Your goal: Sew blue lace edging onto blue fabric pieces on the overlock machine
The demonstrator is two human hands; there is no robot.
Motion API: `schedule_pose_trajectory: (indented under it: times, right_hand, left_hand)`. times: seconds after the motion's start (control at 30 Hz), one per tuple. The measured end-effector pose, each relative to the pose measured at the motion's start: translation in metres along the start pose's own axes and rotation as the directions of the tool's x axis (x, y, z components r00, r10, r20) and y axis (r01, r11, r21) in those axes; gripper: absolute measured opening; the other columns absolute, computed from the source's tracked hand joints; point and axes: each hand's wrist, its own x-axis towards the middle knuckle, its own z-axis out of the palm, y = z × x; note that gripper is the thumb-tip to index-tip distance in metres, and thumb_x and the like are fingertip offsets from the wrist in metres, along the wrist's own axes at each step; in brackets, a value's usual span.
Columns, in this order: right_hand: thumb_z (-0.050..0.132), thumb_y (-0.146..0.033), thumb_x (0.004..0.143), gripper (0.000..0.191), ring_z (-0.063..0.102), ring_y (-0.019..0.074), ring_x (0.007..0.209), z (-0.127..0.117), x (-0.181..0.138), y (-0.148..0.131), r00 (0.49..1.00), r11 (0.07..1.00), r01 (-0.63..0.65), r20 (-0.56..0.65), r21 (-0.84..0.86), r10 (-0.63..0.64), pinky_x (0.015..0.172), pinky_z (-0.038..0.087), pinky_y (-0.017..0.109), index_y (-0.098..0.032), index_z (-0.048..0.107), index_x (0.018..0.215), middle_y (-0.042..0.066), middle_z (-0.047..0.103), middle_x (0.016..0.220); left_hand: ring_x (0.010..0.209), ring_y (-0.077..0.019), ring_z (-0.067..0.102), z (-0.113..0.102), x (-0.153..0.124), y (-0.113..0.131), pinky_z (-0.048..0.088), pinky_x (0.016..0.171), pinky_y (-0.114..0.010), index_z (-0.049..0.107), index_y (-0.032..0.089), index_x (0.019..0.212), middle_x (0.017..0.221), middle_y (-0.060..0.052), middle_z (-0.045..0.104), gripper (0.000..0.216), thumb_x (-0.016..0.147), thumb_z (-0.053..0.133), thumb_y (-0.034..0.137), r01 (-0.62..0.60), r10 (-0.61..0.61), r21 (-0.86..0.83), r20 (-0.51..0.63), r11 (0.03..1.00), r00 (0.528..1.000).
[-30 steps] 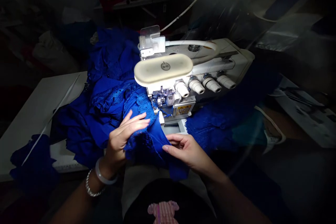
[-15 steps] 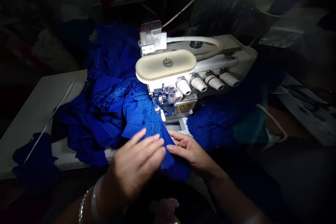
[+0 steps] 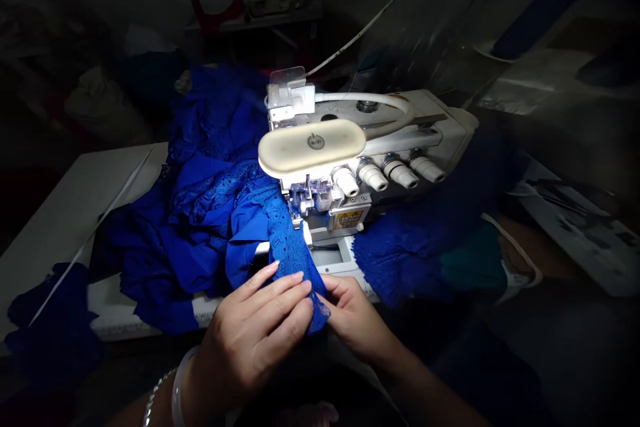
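Note:
A strip of blue eyelet lace fabric (image 3: 289,240) runs from under the presser foot of a white overlock sewing machine (image 3: 345,203) toward me. My left hand (image 3: 265,330) lies palm down on the near end of this strip, its fingers stretched out and close together. At the strip's right edge, my right hand (image 3: 353,317) pinches the fabric between thumb and fingers; part of the grip is hidden behind the cloth. The bulk of the blue fabric (image 3: 200,240) is heaped on the table left of the needle area.
An oval lamp (image 3: 313,147) on a bent white tube hangs over the needle area. More blue fabric (image 3: 395,253) lies right of the machine. A pale strip (image 3: 100,220) crosses the white table (image 3: 60,213). Thread cones stand at the upper right; surroundings are dark.
My left hand has settled onto the lace strip, which now lies straighter and narrower before the presser foot. My right hand keeps hold of its edge. The view has tilted slightly upward.

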Motion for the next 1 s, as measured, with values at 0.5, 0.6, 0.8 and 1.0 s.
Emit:
schedule_pose_trajectory:
  times: [0.5,0.6,0.8,1.0]
  right_hand:
    - [0.069,-0.041,0.084,0.025,0.062,0.0127,0.072,0.003,0.01,-0.003,0.981,0.957,-0.177,0.113,0.228,0.155,0.07,0.049,0.023,-0.021,0.073,0.099,0.001,0.07,0.081]
    - [0.071,-0.036,0.08,0.019,0.055,0.0123,0.065,0.003,0.015,0.001,0.998,0.996,-0.053,-0.012,0.065,0.054,0.065,0.046,0.023,-0.018,0.072,0.086,-0.001,0.064,0.071]
    - [0.074,-0.037,0.075,0.031,0.043,0.0087,0.05,-0.008,0.014,0.011,0.994,0.986,-0.055,-0.101,-0.155,0.039,0.049,0.04,0.021,-0.015,0.061,0.057,-0.004,0.048,0.052]
    - [0.07,-0.03,0.082,0.013,0.059,0.0242,0.11,-0.014,-0.002,-0.002,0.851,0.906,0.292,0.515,-0.305,-0.101,0.102,0.043,0.038,-0.019,0.078,0.081,0.007,0.07,0.104]
  left_hand:
    - [0.114,-0.0182,0.064,0.0,-0.002,0.003,0.041,0.113,-0.042,0.065,0.01,0.102,0.109,-0.01,0.073,0.024,0.098,0.041,0.011,-0.01,0.01,0.028,0.002,1.0,1.0]
    - [0.113,-0.0203,0.065,0.005,-0.001,-0.006,0.042,0.112,-0.043,0.064,0.009,0.104,0.108,-0.012,0.073,0.024,0.096,0.042,0.01,-0.015,0.015,0.078,0.003,0.997,1.0]
    - [0.123,-0.0253,0.059,0.012,-0.004,-0.046,0.041,0.111,-0.046,0.062,0.013,0.111,0.118,-0.015,0.069,0.025,0.092,0.047,0.016,0.128,-0.126,-0.073,0.034,0.989,0.991]
    - [0.115,-0.0233,0.064,0.007,0.001,-0.068,0.043,0.105,-0.041,0.067,0.015,0.106,0.111,-0.011,0.073,0.024,0.095,0.048,0.025,0.254,-0.256,-0.215,0.021,0.943,0.967]
